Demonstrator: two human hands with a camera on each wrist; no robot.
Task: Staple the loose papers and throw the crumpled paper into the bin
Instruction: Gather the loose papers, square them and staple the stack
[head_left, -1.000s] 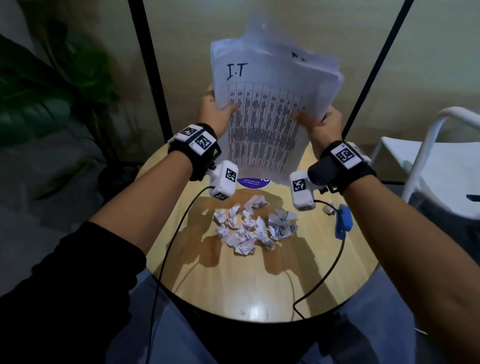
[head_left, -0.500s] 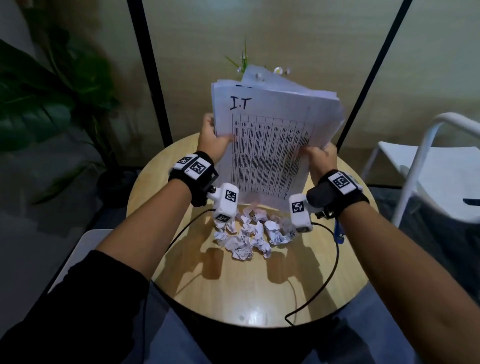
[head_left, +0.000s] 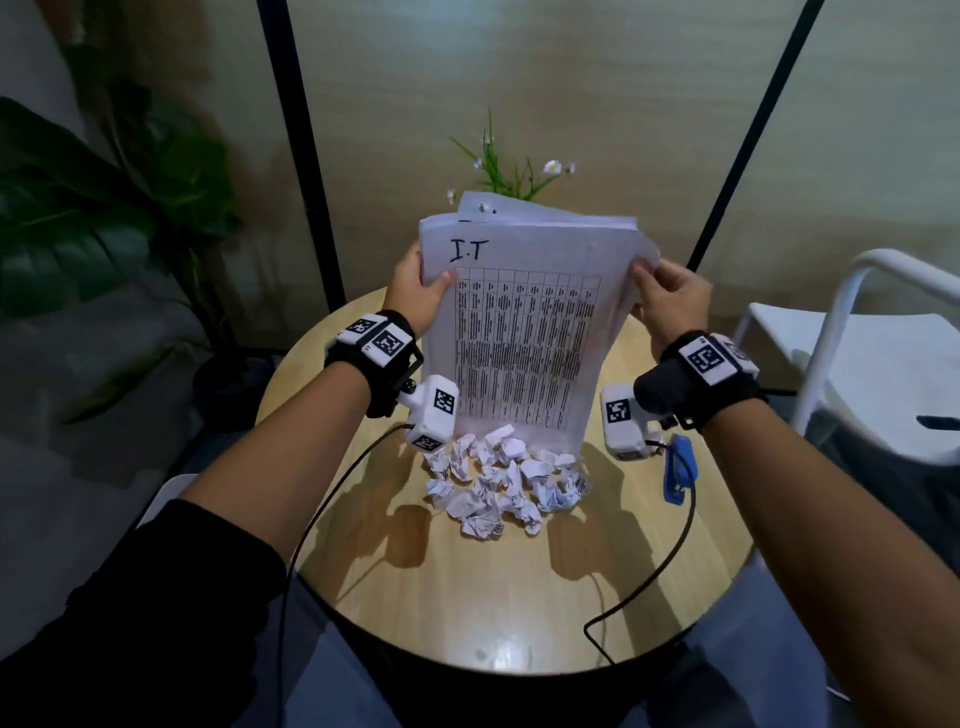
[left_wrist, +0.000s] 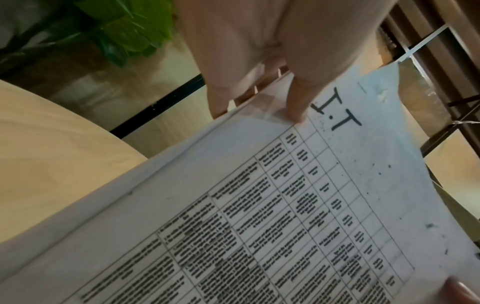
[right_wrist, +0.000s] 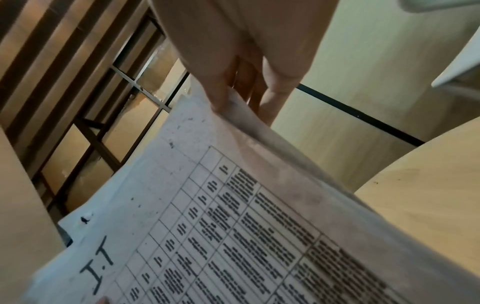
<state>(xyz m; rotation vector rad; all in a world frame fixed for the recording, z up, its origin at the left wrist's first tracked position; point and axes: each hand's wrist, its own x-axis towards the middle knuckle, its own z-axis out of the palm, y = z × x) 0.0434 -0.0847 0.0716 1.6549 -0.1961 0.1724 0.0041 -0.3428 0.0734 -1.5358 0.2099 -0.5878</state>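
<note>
The left hand (head_left: 415, 291) and right hand (head_left: 670, 296) each have a closed grip on a side edge of the loose papers (head_left: 524, 332), thumbs on the front sheet, fingers behind. Since a moment ago the stack has come down from upper centre of the frame; its bottom edge now looks to meet the desk (head_left: 467, 613), probably to square the sheets for stapling. Just below lies the crumpled paper (head_left: 498, 483), not yet binned. The blue stapler (head_left: 678, 470) waits at right centre. No bin shows in any view.
</note>
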